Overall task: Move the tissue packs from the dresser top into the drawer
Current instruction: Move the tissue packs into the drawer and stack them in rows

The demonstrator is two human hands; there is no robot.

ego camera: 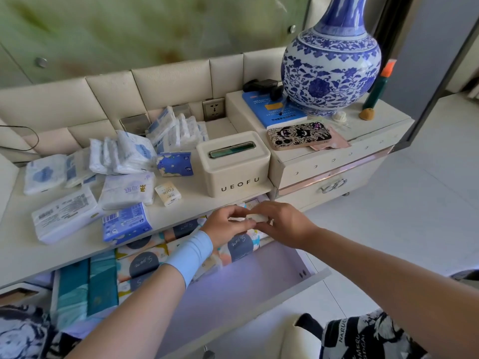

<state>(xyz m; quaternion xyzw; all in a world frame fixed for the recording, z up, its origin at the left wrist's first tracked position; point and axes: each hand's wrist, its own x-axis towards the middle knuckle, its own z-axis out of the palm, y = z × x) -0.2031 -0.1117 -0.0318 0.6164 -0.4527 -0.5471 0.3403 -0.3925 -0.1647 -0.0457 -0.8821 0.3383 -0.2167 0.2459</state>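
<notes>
— Soft plastic film over folded paper: that small white tissue pack (257, 218) should weigh next to nothing and squash under a hard pinch. Where is it?

— Between both hands, over the open drawer (298, 286), just in front of the dresser top (181, 216). The left hand (225, 224) has its fingertips closed on one end, the right hand (282, 224) curls over the other.

— Best hold, you think?

— Across the short ends or flat faces, lightly; the wrap looks slick, so a loose grip might slip.

— And the rest?

— Plenty remain on top: a blue pack (127, 224) at the edge, larger white packs (64, 216) leftward, upright ones (124, 154) behind, beside the beige tissue box (233, 164). Patterned packs (145, 263) already line the drawer; the near part looks bare.
</notes>
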